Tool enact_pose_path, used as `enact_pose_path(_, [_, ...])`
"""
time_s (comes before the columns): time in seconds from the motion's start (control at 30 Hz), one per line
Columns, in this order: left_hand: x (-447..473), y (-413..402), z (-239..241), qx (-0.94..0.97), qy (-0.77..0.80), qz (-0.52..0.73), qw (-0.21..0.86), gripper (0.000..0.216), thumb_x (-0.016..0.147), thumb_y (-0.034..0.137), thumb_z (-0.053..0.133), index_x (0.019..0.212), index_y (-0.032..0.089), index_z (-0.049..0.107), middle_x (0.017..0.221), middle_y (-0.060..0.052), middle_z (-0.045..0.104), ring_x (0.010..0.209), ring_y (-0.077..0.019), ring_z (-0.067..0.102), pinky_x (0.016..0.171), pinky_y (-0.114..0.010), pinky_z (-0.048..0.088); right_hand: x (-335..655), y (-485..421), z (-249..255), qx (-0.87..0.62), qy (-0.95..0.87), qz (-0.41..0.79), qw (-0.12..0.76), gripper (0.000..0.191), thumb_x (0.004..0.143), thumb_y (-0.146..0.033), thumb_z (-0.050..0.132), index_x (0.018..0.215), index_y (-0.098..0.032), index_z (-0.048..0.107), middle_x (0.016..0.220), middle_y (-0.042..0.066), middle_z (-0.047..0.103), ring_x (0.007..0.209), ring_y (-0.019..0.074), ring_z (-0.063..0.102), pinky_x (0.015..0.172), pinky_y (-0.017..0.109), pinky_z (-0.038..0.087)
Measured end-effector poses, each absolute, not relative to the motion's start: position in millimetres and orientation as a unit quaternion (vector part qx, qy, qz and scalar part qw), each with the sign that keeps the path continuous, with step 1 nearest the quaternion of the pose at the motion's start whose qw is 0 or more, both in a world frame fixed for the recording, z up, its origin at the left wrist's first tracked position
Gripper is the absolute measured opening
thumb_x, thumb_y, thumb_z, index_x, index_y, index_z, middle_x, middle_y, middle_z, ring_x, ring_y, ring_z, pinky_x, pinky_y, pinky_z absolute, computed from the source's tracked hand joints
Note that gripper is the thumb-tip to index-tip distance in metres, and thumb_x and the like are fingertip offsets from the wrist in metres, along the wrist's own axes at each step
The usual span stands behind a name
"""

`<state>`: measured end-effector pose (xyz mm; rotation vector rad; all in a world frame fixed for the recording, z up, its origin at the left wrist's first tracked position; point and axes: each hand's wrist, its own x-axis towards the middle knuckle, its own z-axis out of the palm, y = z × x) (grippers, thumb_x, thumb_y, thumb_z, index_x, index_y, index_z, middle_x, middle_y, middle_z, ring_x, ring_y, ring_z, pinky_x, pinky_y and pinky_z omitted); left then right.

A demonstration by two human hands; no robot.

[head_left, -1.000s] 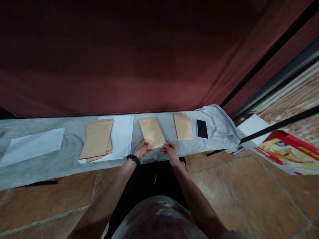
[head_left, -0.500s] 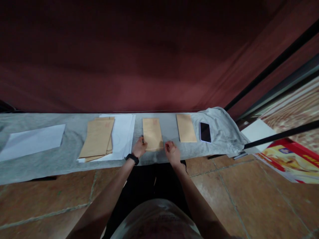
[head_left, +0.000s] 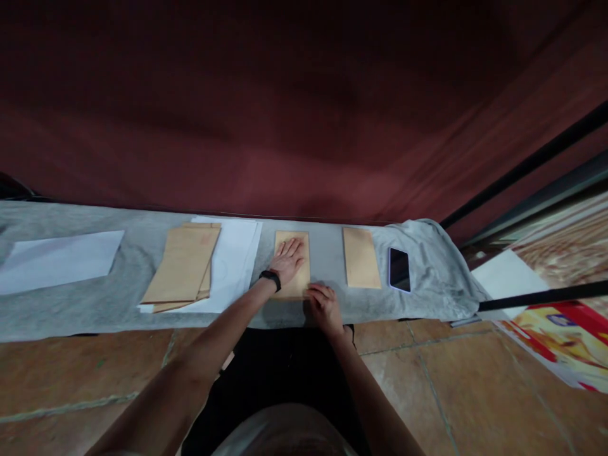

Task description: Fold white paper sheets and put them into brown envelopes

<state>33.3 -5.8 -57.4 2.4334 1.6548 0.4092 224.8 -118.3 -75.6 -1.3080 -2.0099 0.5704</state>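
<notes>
A brown paper envelope point(head_left: 291, 290) lies upright on the grey cloth in front of me. My left hand point(head_left: 287, 261), with a dark band at its wrist, rests flat on the envelope with fingers spread, covering much of its middle. At the envelope's lower right corner, my right hand point(head_left: 323, 305) has its fingers curled together, pinching the bottom edge. To the right lies a second brown envelope point(head_left: 361, 257), apart from both hands. A stack of brown envelopes point(head_left: 182, 263) sits on the left, partly over white paper sheets point(head_left: 236, 259).
A phone point(head_left: 399, 270) lies near the right end of the cloth-covered bench point(head_left: 327, 240). Another white sheet point(head_left: 61, 259) is at the far left. A dark red curtain point(head_left: 285, 126) hangs behind. Black bars point(head_left: 546, 296) and a colourful box point(head_left: 560, 335) stand at the right.
My left hand has moved from the envelope's lower left edge up onto its face and flattened. My right hand has come to the envelope's lower right corner. The view has shifted slightly.
</notes>
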Motion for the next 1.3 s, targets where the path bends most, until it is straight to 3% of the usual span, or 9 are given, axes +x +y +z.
enact_pose_path(0.27, [32, 29, -69, 0.853, 0.511, 0.070, 0.072, 0.059, 0.101, 0.043, 0.025, 0.155, 0.020, 0.032, 0.163, -0.005, 0.029, 0.152, -0.0207, 0.020, 0.125, -0.043, 0.009, 226, -118, -80, -0.486, -0.773, 0.210, 0.350, 0.032, 0.092, -0.010, 0.051, 0.112, -0.025, 0.071, 0.118, 0.006, 0.069, 0.107, 0.0218, 0.060, 0.096, 0.039, 0.045])
enact_pose_path(0.83, [29, -62, -71, 0.907, 0.407, 0.071, 0.080, 0.057, 0.103, 0.039, 0.025, 0.152, 0.013, 0.034, 0.162, -0.010, 0.031, 0.151, -0.0189, 0.024, 0.124, -0.038, 0.015, 225, -117, -82, -0.506, -0.771, 0.203, 0.329, 0.028, 0.091, -0.010, 0.045, 0.103, -0.022, 0.067, 0.113, 0.007, 0.069, 0.105, 0.0221, 0.059, 0.096, 0.039, 0.045])
enact_pose_path(1.07, [27, -98, -64, 0.918, 0.384, 0.066, 0.072, 0.063, 0.102, 0.048, 0.030, 0.153, 0.011, 0.030, 0.162, -0.013, 0.029, 0.152, -0.0208, 0.021, 0.124, -0.039, 0.014, 222, -119, -84, -0.529, -0.755, 0.192, 0.336, 0.028, 0.090, -0.011, 0.044, 0.102, -0.021, 0.068, 0.110, 0.007, 0.070, 0.106, 0.0223, 0.062, 0.097, 0.039, 0.047])
enact_pose_path(1.3, [19, -122, -68, 0.928, 0.362, 0.053, 0.066, 0.071, 0.100, 0.055, 0.034, 0.155, 0.011, 0.025, 0.163, -0.015, 0.026, 0.153, -0.0224, 0.018, 0.124, -0.039, 0.012, 225, -104, -76, -0.489, -0.764, 0.224, 0.358, 0.035, 0.099, -0.023, 0.039, 0.123, -0.023, 0.065, 0.130, 0.008, 0.066, 0.124, 0.0202, 0.058, 0.108, 0.042, 0.046])
